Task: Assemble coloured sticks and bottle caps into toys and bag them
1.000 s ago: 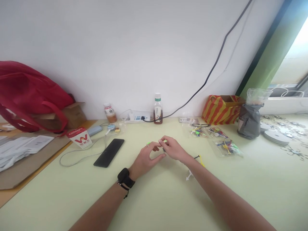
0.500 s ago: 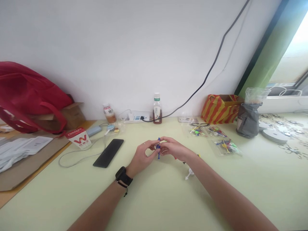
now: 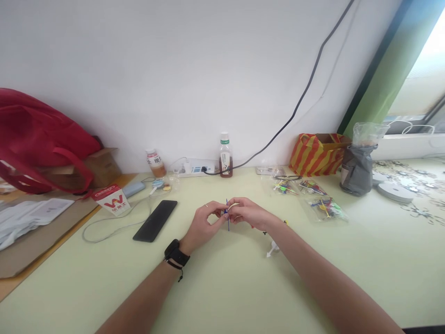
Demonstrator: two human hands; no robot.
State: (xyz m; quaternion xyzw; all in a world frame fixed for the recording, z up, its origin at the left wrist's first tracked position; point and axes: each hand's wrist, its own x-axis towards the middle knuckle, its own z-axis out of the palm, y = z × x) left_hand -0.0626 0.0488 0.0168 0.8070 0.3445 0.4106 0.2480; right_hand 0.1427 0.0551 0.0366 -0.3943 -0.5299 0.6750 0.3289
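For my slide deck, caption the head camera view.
Left hand and right hand pinch a small blue plastic pick above a pale green table.

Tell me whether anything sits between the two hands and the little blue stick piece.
Nothing visible does. The left hand and the right hand meet at the blue stick, fingertips pinching it above the table. The black phone and the white piece lie off to either side.

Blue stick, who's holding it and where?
Both hands, left and right, pinch the blue stick near its top; its lower end hangs free.
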